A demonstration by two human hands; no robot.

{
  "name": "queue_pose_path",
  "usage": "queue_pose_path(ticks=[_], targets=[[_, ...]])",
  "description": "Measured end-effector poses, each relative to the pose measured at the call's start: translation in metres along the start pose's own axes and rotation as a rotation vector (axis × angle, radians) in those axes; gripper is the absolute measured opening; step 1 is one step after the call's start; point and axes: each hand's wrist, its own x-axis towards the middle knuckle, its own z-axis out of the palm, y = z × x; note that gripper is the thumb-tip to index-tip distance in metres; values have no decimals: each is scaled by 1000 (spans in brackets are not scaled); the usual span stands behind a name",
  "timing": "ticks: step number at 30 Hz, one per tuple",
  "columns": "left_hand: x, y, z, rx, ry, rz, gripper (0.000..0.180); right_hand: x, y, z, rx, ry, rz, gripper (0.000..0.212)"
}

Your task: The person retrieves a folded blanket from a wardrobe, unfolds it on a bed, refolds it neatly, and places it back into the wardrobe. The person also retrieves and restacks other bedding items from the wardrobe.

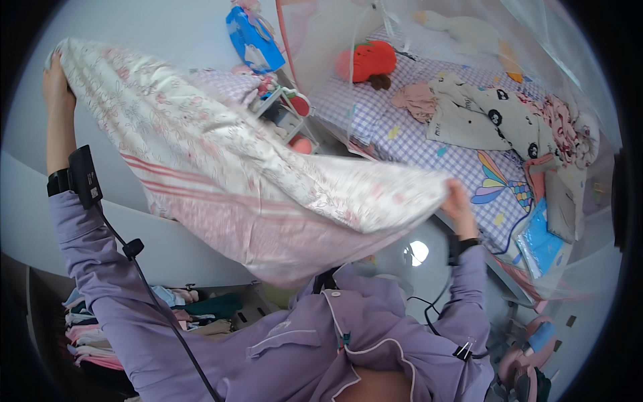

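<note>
Above the bed (429, 144), stretched between both raised hands, hangs a floral pink-and-white quilt cover (241, 181), spanning from upper left down to the middle right, clear of the checked sheet. Looks light and fully limp: sags in the middle, folds on itself, a striped band shows along the lower drape. Not slippery by the look, likely cotton; no stiffness, so it will billow and droop wherever unsupported. Best held at corners or along the top hem, well apart, as now; a pinch of bunched cloth should be enough.

Left hand (55, 84) is high at the far left, closed on the cover's upper corner, fingers mostly wrapped in cloth. Right hand (459, 204) is lower, near the bed's front edge, gripping the other end; fingertips hidden behind the fabric.

On the sheet toward the far side: a white printed garment (482, 117), a small pink cloth (415, 99) just beside it, a red plush toy (372, 60) near the head end. A blue flat package (542, 244) sits at the bed's right corner.

Hard to make out: the cover's far face and lower edge, things on the shelf behind it, the clothes pile (100, 328) at lower left, cut off by the dark rim. Netting over the bed blurs the top right
</note>
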Motion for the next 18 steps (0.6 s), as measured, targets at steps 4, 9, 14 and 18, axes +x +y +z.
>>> queue_pose_path(ticks=[4, 9, 14, 18], targets=[[-22, -84, -37, -189, 66, -199, 37, -110, -173, 32, -188, -121, -574, 49], [-159, -207, 10, 33, -367, -533, 41, -159, -164, 54, -779, 505, -365, 54], [-160, -268, 42, -343, -223, -729, 36, -195, -248, 106, -624, 736, -667, 43], [-160, -260, 77, -541, -286, -629, 37, -246, -276, 157, -575, 315, -602, 53]])
